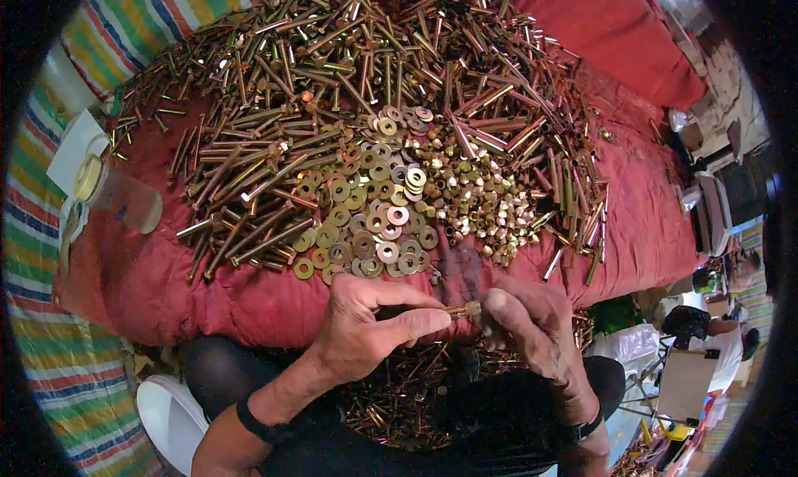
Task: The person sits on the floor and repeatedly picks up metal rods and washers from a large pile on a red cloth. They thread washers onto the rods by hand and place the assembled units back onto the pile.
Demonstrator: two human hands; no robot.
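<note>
My left hand (366,321) pinches a thin brassy bolt (455,312) between thumb and fingers, its end pointing right. A small nut-like piece sits at that end, too blurred to make out fully. Close against the end is my right hand (536,326), its fingers curled and smeared by motion. Just beyond both hands lie flat round washers (363,244) in a loose pile. To their right is a heap of small brassy nuts (486,199). Long bolts (258,174) lie left of the washers, and metal tubes or rods (499,103) are heaped to the far right.
A padded red cloth (241,302) lies under the parts. At its left stands a clear jar (125,199) with a yellowish lid. More metal pieces (382,415) lie below, between my legs. A white basin (170,419) is at lower left. Another person (727,352) is at far right.
</note>
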